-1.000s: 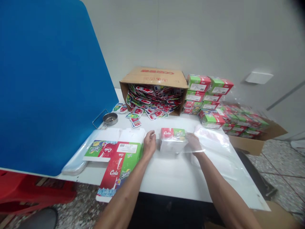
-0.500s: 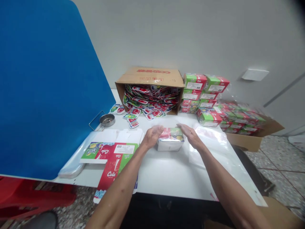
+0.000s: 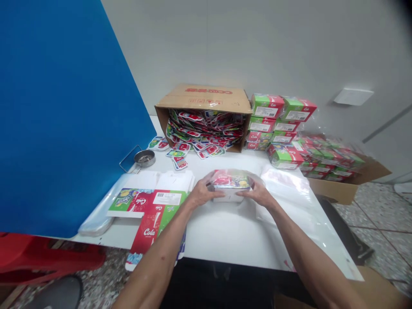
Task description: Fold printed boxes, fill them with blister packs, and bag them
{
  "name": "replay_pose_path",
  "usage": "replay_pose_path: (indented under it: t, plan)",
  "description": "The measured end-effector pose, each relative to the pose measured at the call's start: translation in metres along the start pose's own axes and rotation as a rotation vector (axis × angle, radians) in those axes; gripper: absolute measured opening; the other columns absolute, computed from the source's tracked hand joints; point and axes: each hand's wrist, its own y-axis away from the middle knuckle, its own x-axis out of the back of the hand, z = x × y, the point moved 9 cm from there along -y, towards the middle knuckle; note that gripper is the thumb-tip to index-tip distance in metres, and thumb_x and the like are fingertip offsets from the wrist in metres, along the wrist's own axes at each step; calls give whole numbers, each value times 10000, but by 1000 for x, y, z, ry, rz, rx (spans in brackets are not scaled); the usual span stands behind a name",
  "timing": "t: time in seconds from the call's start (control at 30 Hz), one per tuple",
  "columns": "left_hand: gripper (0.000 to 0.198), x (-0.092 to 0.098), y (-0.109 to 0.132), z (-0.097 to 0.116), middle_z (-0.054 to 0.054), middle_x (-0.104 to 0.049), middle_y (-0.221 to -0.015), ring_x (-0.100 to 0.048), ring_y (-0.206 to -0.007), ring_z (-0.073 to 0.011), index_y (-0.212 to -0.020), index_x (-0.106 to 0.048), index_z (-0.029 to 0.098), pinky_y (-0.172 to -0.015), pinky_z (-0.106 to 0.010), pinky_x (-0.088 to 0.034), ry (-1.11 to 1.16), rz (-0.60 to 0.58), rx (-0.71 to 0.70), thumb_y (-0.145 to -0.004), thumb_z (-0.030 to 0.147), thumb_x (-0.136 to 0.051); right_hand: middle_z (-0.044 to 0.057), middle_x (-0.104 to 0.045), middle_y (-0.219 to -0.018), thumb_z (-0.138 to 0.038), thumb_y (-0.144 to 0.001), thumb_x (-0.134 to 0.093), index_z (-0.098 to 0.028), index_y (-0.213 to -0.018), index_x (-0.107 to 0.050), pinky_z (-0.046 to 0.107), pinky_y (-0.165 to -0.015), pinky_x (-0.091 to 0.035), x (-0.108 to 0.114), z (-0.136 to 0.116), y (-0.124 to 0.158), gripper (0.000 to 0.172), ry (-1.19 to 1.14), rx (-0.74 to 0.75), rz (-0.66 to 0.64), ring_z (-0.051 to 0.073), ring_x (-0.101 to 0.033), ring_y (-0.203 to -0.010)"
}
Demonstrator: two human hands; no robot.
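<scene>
Between my two hands, at the middle of the white table [image 3: 222, 240], is a small printed carton [image 3: 231, 180] in red and green with clear plastic film around it. My left hand [image 3: 206, 192] grips its left end, thumb across the white front face. On the opposite end my right hand [image 3: 257, 191] holds it the same way, thumb also on the front. The fingers behind the carton are partly hidden. Close to my left forearm lie flat, unfolded printed cartons [image 3: 151, 219]. Beside my right hand is a stack of clear plastic bags [image 3: 283, 184].
A brown cardboard box [image 3: 206, 96] on its side spills printed packets [image 3: 206, 133]. Wrapped cartons [image 3: 267, 107] are stacked right of it; more fill an open box [image 3: 334, 189]. A metal dish [image 3: 144, 158] stands near the blue panel [image 3: 71, 120]. Plastic sleeves [image 3: 99, 221] lie left.
My hands were flatter along the carton's ends, fingers pointing up and away. Now both have closed around the ends, with thumbs on the front. The view has shifted slightly.
</scene>
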Motion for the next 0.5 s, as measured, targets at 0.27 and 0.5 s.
replay_pose_path:
  t: [0.27,0.5]
  plan:
    - [1014,2,8,-16,-145,-622,-1405,-602,-1273,-332,-1436,-546,199,-1095,-438,-474,-126,-43,50,-514,268,-963,102,-557,-1479,-325,-633,-919,-262,-1460,-514,458,-1113,-450,0,0,11,922,38,13,-154,320,-548,-1329]
    - [814,-3,-3,1,-137,-635,-1378,-619,-1247,-303,-1329,-628,163,-1092,-402,-478,-56,-94,-7,-594,334,-933,89,-571,-1461,-398,-726,-865,-254,-1488,-477,460,-1143,-412,7,6,5,867,72,35,-90,325,-551,-1322]
